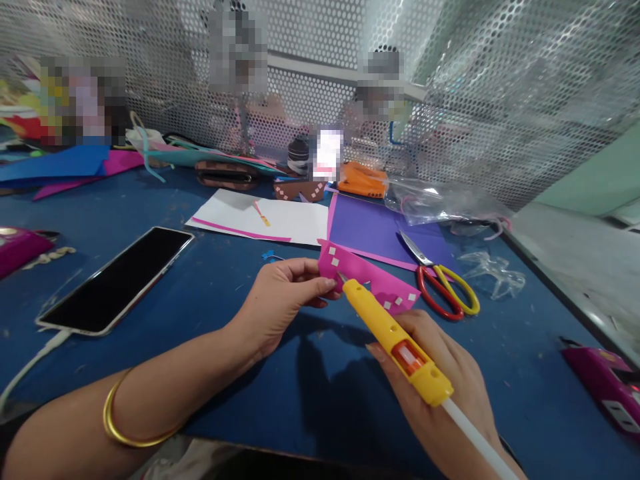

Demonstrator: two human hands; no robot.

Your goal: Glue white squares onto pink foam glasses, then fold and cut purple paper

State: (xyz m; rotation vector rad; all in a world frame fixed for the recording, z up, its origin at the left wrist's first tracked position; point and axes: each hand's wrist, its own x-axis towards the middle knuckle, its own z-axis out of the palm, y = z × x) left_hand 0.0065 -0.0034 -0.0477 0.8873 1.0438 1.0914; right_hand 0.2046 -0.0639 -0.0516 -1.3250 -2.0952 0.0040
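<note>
Pink paper [357, 266] in one hand, glue gun [375, 320] in the other!

Here's the head view: your left hand [277, 293] pinches the pink paper at its left end, thumb in front, above the blue surface [220, 267]. Your right hand [453, 353] is wrapped around the yellow glue gun, its nozzle [342, 275] right at the paper near your thumb; whether the two touch, I can't tell. Now, the handling: that paper looks light, bendy and quick to crease, so a gentle edge grip suits it, away from the white squares [333, 251] and the nozzle, which may be hot. The gun looks like stiff plastic, best held by its body, the glue stick [480, 437] jutting out behind. Scissors [423, 259] lie just beside the paper's right end.
</note>
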